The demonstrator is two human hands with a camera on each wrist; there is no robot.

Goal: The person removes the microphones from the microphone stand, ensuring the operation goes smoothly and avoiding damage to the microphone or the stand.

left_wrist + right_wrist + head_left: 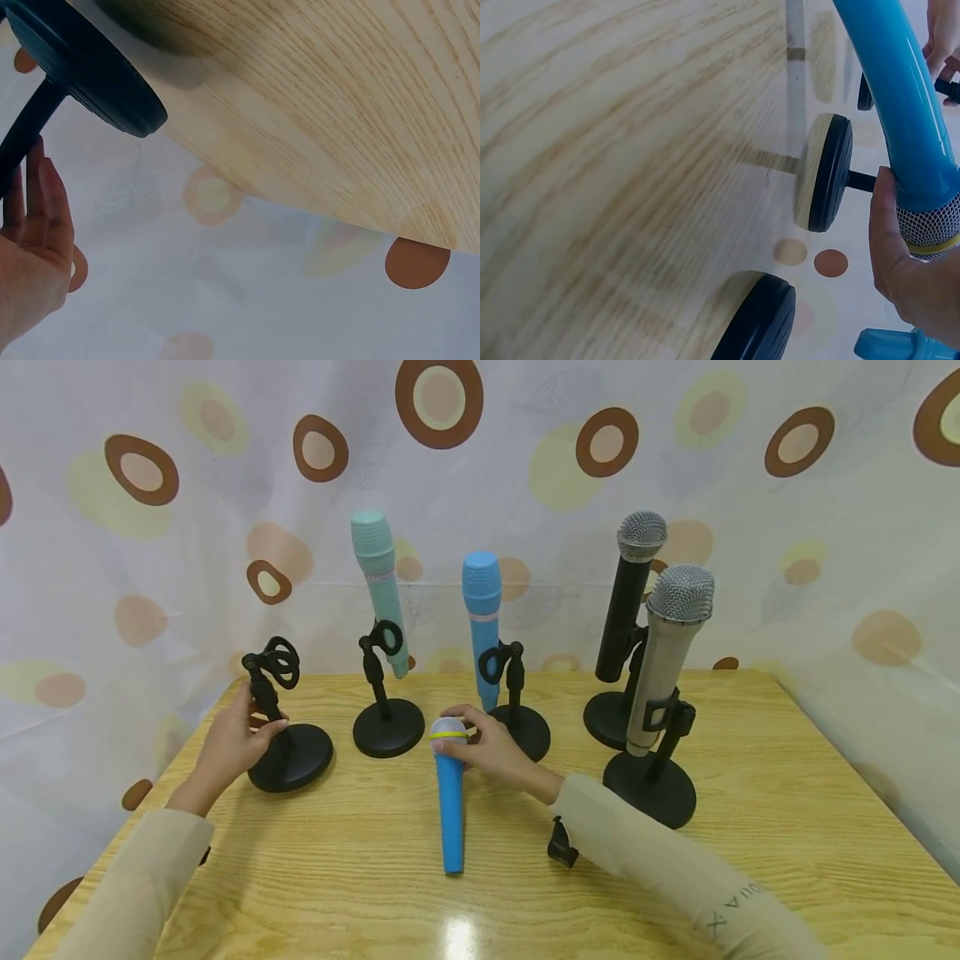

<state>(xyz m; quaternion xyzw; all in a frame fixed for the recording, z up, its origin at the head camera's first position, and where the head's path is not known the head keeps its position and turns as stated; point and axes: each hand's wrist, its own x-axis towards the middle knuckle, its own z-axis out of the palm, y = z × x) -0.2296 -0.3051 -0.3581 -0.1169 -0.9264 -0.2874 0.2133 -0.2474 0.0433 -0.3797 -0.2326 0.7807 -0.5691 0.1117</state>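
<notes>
Pale fabric backdrop printed with brown, peach and yellow-green ovals; in front of it, a light wood-grain tabletop. Person in beige sleeves, both hands at work.

Left hand: thumb and fingers closed round the pole of a black round-based desktop stand with looped clip, at the table's left side.

Right hand: thumb and fingers pinching, just at the collar, a bright blue microphone with silver mesh head and yellow band. That microphone is over the middle of the table, mesh head away from the person, handle toward them.

Behind, left to right, each tilted in its own black stand: mint-green microphone; sky-blue microphone; black microphone with silver mesh head; thick cream microphone with silver mesh head, nearest the right sleeve
</notes>
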